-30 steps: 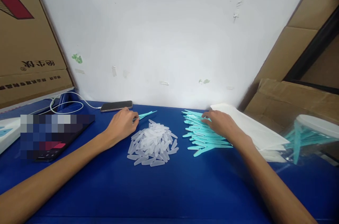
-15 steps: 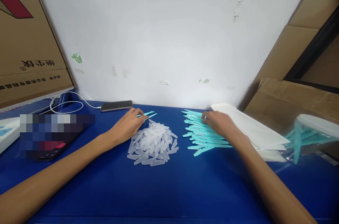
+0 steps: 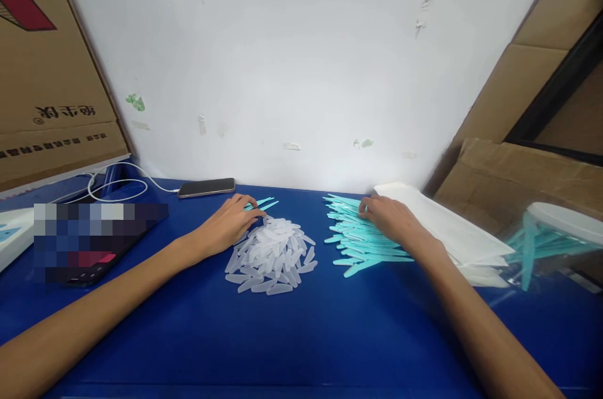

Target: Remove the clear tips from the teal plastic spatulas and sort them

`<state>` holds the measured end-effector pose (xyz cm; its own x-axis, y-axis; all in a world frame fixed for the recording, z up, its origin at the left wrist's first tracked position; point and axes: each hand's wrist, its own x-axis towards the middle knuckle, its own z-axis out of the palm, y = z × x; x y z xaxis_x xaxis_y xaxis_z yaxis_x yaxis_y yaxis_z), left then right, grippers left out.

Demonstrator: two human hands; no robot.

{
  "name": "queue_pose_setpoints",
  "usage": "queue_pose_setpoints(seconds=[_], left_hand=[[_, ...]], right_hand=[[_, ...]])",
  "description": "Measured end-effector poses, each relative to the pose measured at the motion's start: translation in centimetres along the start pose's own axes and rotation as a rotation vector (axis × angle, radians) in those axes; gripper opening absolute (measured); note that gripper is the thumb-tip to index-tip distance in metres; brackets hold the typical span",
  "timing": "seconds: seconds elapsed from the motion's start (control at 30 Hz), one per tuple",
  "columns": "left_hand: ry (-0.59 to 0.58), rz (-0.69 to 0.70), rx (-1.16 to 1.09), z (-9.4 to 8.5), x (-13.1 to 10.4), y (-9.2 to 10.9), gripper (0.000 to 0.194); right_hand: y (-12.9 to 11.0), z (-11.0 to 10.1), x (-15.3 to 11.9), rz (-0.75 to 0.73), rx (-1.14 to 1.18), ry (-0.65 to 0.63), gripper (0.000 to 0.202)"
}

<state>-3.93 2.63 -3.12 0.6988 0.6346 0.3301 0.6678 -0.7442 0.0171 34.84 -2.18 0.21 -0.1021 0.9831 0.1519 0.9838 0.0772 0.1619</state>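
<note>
My left hand (image 3: 233, 220) rests at the far left edge of a heap of small translucent plastic sleeves (image 3: 276, 254). Its fingers are bent and drawn together, the fingertips touching the top of the heap; whatever they pinch is too small to make out. Just beyond those fingers lie a few slim teal plastic sticks (image 3: 269, 205). On the right, my right hand (image 3: 386, 215) reaches over a spread pile of similar teal sticks (image 3: 358, 242), its thumb and fingers curled closed at the pile's far side. The stick ends under this palm are hidden.
White paper-like sheets (image 3: 452, 229) lie beside the teal pile. A clear tub (image 3: 560, 235) with teal sticks lies tipped at right. A phone (image 3: 206, 188) on a white cable sits by the wall. Cardboard boxes (image 3: 56, 72) flank the blue table (image 3: 282, 349).
My left fingertips have shifted slightly, the thumb coming down toward the translucent heap. My right hand stays almost in place over the teal pile.
</note>
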Motion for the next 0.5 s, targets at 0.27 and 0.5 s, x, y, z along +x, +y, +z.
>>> queue_pose_setpoints(seconds=[0.27, 0.5], left_hand=[[0.072, 0.006, 0.041, -0.2, 0.4, 0.1, 0.030], [0.162, -0.194, -0.113, -1.7, 0.3, 1.7, 0.024]], right_hand=[[-0.2, -0.3, 0.0, -0.024, -0.039, 0.042, 0.021], [-1.2, -1.2, -0.3, -0.030, -0.097, 0.183, 0.022]])
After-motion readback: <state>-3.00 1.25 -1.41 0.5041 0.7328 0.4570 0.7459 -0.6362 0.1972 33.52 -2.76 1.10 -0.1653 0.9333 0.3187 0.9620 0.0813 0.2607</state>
